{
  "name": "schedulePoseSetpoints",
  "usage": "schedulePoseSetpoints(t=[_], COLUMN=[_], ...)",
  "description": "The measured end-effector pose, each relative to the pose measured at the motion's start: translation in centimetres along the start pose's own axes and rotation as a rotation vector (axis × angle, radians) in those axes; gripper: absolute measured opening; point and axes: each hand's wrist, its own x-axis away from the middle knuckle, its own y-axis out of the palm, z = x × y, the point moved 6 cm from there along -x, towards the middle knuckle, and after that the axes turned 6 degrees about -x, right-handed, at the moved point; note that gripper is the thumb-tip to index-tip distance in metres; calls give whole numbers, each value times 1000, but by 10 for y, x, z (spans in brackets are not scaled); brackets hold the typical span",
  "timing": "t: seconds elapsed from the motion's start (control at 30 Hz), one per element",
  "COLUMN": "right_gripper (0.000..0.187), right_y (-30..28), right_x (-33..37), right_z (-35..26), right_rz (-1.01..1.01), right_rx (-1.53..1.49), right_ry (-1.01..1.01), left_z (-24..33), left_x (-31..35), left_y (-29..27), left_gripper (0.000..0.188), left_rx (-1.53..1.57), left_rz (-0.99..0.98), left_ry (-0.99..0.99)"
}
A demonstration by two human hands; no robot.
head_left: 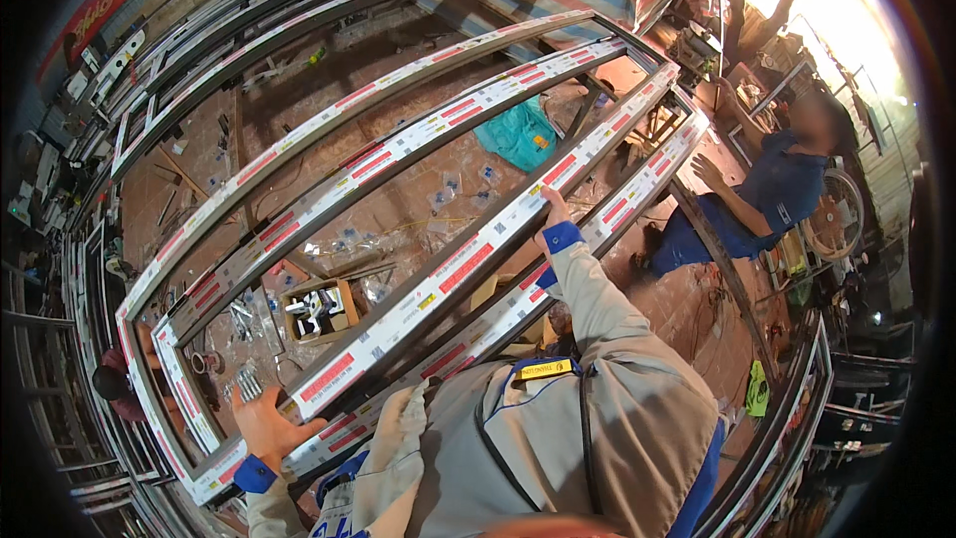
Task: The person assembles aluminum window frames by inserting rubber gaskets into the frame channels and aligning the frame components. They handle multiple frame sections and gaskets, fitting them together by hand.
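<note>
A long rectangular metal frame [438, 284], covered in white film with red labels, runs slantwise from lower left to upper right before me. My left hand [269, 425] straddles its near rail at the lower left, thumb on one side and fingers on the other. Farther up that same rail, my right hand [555, 211] is closed round the edge, with its lower fingers hidden. Just beneath or beside it lies a second similar frame [607, 224]. How the two touch cannot be told.
A person in blue [767, 189] is at the right, beyond the frames' far end. Another person [118, 384] is partly visible at the left end. Below stand a cardboard box [344, 304] of parts and a teal bag [518, 134]. More frames [329, 15] lie behind.
</note>
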Motion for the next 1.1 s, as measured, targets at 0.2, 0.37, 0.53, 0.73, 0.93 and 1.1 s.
schedulePoseSetpoints(t=[0.2,0.37,0.53,0.73,0.93,1.1], right_gripper=[38,32,37,43,47,53], right_y=[19,11,-16,-18,-9,-15], right_x=[14,17,-9,-14,-3,43], right_z=[3,10,12,11,-1,-22], right_rz=[48,5,13,63,34,27], right_rx=[7,-3,-7,11,75,88], right_ry=[83,114,172,168,149,167], left_z=[-5,1,-3,-5,-12,-26], left_x=[9,19,7,7,14,28], left_y=[14,41,53,56,55,67], left_gripper=[101,97,105,104,103,101], left_rx=[-26,-32,30,29,-16,-50], left_rz=[-69,-116,-120,-73,-104,-148], left_ry=[-46,-68,-73,-91,-103,-109])
